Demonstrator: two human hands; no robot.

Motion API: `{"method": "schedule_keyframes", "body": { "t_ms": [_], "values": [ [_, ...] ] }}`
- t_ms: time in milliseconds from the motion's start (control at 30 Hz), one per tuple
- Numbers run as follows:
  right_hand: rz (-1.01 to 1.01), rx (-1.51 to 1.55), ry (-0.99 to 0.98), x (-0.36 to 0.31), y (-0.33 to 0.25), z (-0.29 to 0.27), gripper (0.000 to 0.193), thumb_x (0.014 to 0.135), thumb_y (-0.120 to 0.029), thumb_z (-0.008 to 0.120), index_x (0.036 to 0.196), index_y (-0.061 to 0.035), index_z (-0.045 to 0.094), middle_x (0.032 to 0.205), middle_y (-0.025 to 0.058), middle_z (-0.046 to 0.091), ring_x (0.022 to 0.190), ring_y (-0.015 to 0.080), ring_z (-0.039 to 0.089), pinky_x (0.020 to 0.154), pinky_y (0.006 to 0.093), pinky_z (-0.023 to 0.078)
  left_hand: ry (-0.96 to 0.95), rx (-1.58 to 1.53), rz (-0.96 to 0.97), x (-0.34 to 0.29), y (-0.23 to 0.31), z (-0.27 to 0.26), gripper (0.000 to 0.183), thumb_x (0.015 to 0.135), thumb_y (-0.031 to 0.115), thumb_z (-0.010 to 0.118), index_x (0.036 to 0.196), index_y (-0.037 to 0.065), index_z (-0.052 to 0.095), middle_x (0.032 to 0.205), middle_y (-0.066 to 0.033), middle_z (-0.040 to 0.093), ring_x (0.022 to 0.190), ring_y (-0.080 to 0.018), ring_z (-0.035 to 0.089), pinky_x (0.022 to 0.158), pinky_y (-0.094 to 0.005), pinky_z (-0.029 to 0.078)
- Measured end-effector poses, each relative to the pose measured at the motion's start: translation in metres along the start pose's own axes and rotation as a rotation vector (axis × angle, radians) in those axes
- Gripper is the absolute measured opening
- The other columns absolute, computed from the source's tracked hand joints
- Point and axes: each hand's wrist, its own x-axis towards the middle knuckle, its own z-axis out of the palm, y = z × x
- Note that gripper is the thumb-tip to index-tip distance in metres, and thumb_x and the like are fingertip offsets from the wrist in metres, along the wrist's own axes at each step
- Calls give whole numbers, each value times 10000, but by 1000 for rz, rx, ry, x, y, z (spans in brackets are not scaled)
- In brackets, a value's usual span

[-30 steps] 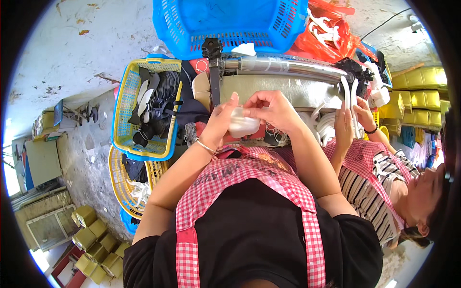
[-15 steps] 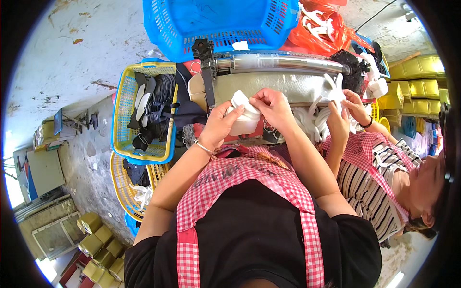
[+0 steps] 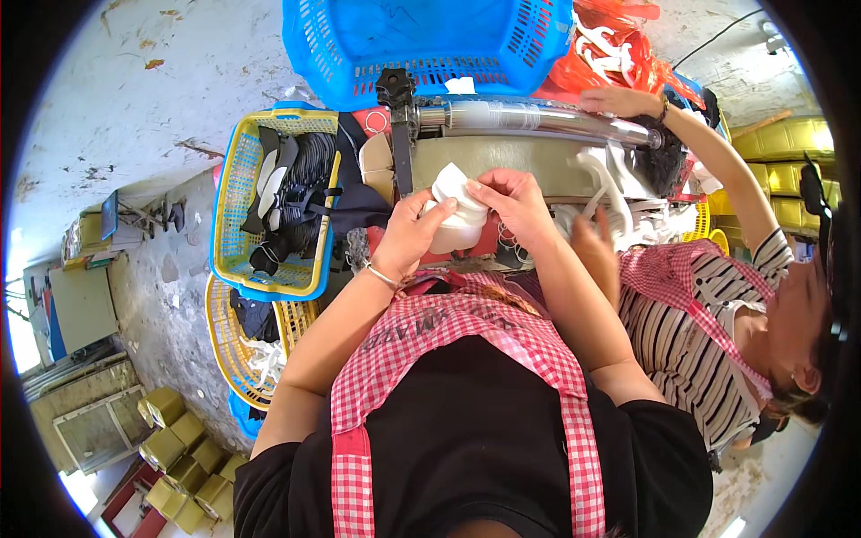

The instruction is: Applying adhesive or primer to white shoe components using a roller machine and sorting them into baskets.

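Observation:
In front of my apron I hold a stack of white curved pads (image 3: 459, 215), its upper piece pointed and raised. My left hand (image 3: 410, 235) is closed on its left side, thumb laid over the front. The fingers of my right hand (image 3: 517, 208) pinch the upper right edge. What exact kind of pad this is I cannot tell. Just beyond my hands lies a padded bench surface (image 3: 502, 161) with a metal roller (image 3: 538, 118) across it.
A yellow and blue basket (image 3: 231, 202) of black pieces stands at my left. A large blue crate (image 3: 421, 72) is beyond the roller. White strips (image 3: 664, 222) lie heaped to my right, beside a co-worker (image 3: 691, 332) in a checked apron. A red bag (image 3: 574, 76) sits at the far right.
My hands stay on the white pads, with little movement. The co-worker's one arm has reached out over the roller's right end; the other hand has dropped lower beside my right forearm.

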Motion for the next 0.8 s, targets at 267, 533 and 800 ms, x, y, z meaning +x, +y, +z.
{"method": "schedule_keyframes", "body": {
  "t_ms": [267, 533, 800],
  "values": [
    [-155, -120, 71, -14, 5, 7, 169, 944, -165, 673, 905, -1, 666, 745, -14, 616, 675, 44, 509, 594, 228, 414, -20, -139, -5, -17, 1, 10, 280, 960, 132, 623, 1203, -8, 618, 1075, -46, 689, 936, -101, 649, 841, -265, 512],
    [-156, -379, 216, -18, 7, 11, 227, 979, -210, 614, 926, 9, 651, 747, 6, 602, 672, 49, 495, 596, 236, 415, 17, -71, 2, -23, 1, 14, 267, 962, 123, 610, 1192, -12, 631, 1081, -46, 689, 929, -94, 644, 835, -262, 507],
    [65, -117, 244, 11, 4, 13, 291, 975, -228, 597, 973, 62, 621, 762, 113, 660, 625, 135, 608, 554, 302, 482, 25, -58, -5, -20, -3, 11, 286, 958, 148, 620, 1185, -24, 630, 1067, -49, 692, 923, -96, 644, 829, -259, 503]
  ]
}}
